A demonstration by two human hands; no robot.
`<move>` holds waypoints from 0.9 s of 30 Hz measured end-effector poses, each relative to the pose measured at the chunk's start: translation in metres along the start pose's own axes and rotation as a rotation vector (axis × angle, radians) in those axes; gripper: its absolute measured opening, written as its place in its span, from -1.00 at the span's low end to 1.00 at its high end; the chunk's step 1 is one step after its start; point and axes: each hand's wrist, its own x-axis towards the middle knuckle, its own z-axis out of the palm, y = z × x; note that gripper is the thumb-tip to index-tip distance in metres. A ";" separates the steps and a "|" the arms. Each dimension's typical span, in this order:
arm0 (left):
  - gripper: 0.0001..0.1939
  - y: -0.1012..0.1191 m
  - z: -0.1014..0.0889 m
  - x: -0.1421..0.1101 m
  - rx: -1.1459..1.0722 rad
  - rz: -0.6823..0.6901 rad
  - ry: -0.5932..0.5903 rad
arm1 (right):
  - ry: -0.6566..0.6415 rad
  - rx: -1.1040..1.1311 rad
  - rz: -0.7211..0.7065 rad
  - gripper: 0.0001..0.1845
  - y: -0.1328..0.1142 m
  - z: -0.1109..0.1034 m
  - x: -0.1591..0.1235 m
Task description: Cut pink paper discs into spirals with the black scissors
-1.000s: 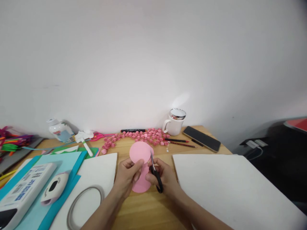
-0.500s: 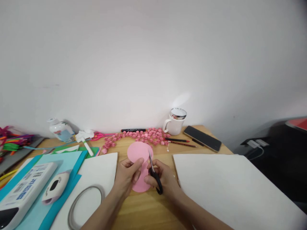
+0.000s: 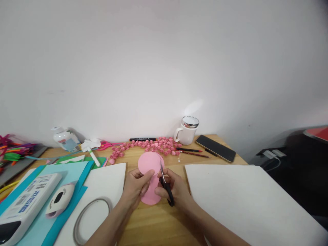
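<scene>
Slightly rightward since half a second ago, a pink paper disc (image 3: 147,163) has been shifted, raised above the wooden table (image 3: 153,227). It is pinched between thumb and fingers of the nearly closed left hand (image 3: 135,187). Black-handled scissors (image 3: 167,192) are gripped in the curled right hand (image 3: 178,188), their blades held at the disc's right edge. Behind, small pink rolls (image 3: 164,145) are scattered near a white mug (image 3: 186,134); a phone (image 3: 216,148) is laid right of the mug.
</scene>
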 end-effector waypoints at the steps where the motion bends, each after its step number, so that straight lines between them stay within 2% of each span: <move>1: -0.62 0.000 0.000 0.000 -0.008 -0.001 -0.001 | 0.003 0.002 0.000 -0.52 0.000 0.000 0.000; 9: -0.62 0.004 0.002 -0.001 -0.048 0.019 0.002 | 0.017 0.012 0.014 -0.54 0.000 0.000 0.001; 14: -0.63 0.006 0.005 -0.002 -0.068 -0.014 -0.006 | -0.007 0.049 0.014 -0.54 0.003 0.003 0.000; 20: -0.58 0.006 0.007 -0.004 0.009 0.019 0.043 | -0.040 0.021 0.015 -0.56 0.006 0.004 -0.002; 27: -0.58 0.004 0.006 -0.005 0.049 0.037 0.032 | -0.036 0.011 -0.044 -0.51 0.002 0.002 -0.002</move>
